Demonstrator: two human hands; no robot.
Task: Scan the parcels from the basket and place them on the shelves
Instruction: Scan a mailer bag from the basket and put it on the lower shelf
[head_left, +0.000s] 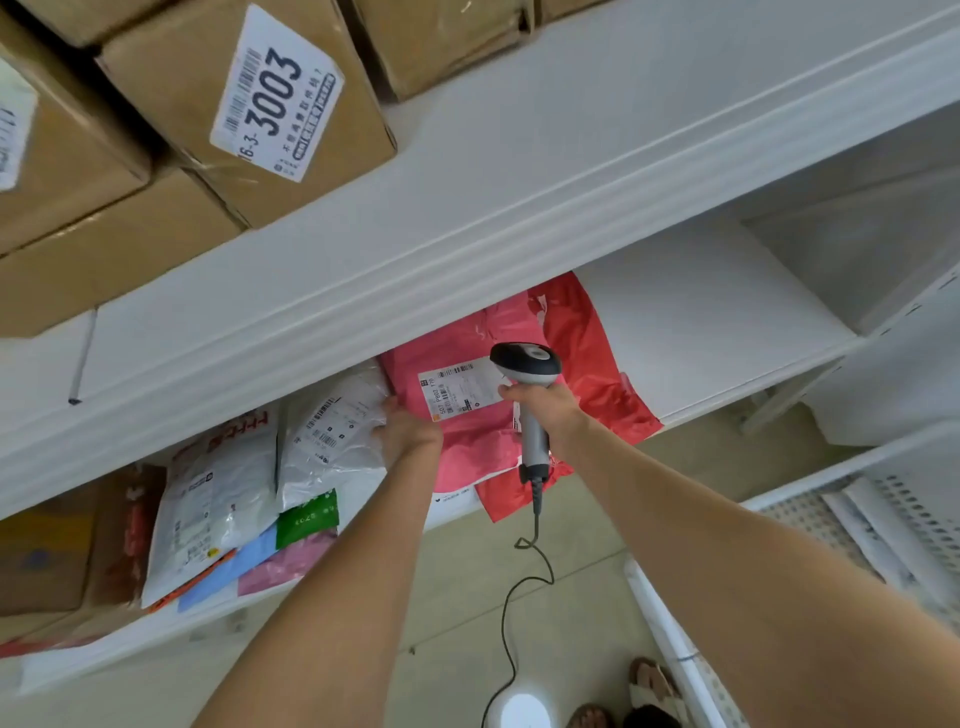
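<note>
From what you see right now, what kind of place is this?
Probably a parcel pickup station or stockroom: white shelves hold labelled cardboard boxes and mailer bags, and the right hand aims a corded barcode scanner at the shipping label on the pink parcel.

- The left forearm (337, 597) and right forearm (701, 545) rise from the bottom of the frame toward its middle, converging.
- The left hand (408, 431), back up, sets its fingers (388, 404) against a white parcel (332, 431); their curl cannot be told.
- The right hand (545, 408) wraps round the handle of a scanner (527, 364), wrist straight.
</note>
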